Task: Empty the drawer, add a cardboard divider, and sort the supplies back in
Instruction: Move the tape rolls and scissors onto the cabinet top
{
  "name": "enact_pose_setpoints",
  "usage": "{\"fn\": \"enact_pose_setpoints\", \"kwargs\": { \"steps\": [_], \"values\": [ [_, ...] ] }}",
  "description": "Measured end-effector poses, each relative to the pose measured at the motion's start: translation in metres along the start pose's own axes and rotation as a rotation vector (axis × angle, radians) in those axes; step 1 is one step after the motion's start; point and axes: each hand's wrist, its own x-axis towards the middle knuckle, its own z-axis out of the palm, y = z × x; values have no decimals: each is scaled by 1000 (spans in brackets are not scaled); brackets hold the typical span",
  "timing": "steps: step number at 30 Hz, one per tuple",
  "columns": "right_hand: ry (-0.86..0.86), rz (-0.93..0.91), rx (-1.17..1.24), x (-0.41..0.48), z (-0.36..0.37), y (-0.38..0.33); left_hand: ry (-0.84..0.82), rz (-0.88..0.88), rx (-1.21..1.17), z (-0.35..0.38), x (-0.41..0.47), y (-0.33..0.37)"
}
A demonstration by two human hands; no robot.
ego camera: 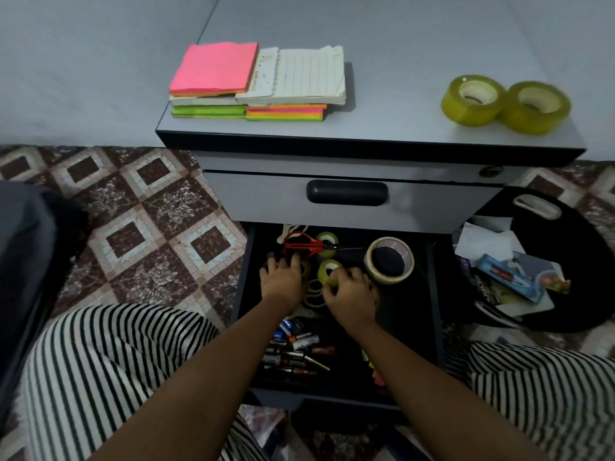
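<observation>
Open drawer (420, 312), front: we log loose batteries (293, 351). Middle: our left hand (282, 278), fingers spread, by red scissors (301, 243); our right hand (347, 291) pinching a small yellow tape roll (327, 272). Desk (382, 106) beyond: notepads (256, 82), two tape rolls (506, 103).

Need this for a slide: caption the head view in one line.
Emptying the drawer: right hand grips a small tape roll, left hand rests beside the red scissors.

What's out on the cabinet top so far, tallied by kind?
Tape rolls: 2
Coloured sticky pads: 3
White paper pads: 2
Total: 7
</observation>
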Motion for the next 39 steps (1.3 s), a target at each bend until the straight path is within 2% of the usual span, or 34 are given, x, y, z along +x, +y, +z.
{"fn": "enact_pose_setpoints", "kwargs": {
  "steps": [4, 12, 18, 21, 24, 28, 32, 35, 39],
  "values": [
    [23, -1, 25, 0, 2, 0, 14, -29, -33, -3, 2, 3],
    [109, -56, 109, -3, -6, 1, 160, 10, -129, 1, -8, 4],
    [219, -140, 417, -14, -24, -4, 319, 229, -537, -9, -31, 6],
    [313, -170, 534, -24, -43, -11, 463, 298, -626, -27, -48, 14],
    [479, -252, 637, -38, -69, -20, 614, 377, -676, -50, -67, 22],
    [690, -353, 769, -54, -110, -37, 841, 557, -661, -86, -93, 34],
    [819, -395, 892, -65, -151, -52, 1001, 683, -658, -125, -116, 50],
    [885, -435, 932, -66, -182, -59, 1045, 711, -696, -155, -123, 64],
    [942, -456, 917, -58, -223, -63, 999, 681, -744, -192, -120, 86]
  ]
}}
